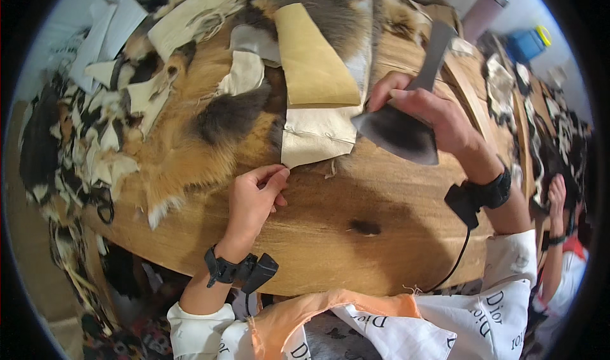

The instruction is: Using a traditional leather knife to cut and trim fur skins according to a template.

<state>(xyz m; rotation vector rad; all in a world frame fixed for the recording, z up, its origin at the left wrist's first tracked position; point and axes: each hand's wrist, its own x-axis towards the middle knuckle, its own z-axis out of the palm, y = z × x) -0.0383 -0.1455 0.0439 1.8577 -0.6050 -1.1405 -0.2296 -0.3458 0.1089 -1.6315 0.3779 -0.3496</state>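
My right hand (pixel 448 118) is wrapped round a dark metal knife (pixel 403 136) with a broad, curved, fan-shaped blade. Its flat handle sticks up past my fingers, and the blade hangs over the table, just right of a pale hide piece (pixel 318 141). Between thumb and fingertips, my left hand (pixel 251 198) pinches the near left corner of that hide, which lies skin side up. On the hide's far part rests a yellow tapered pattern piece (pixel 318 61). Brown and black fur (pixel 190 137) spreads to the left of both.
Under everything is a wooden table (pixel 305 245). Fur scraps (pixel 95 131) are heaped on the left. A pink cylinder (pixel 484 10) and a blue container with a yellow rim (pixel 527 42) stand at the far right. Another person's hand (pixel 556 195) shows at the right edge.
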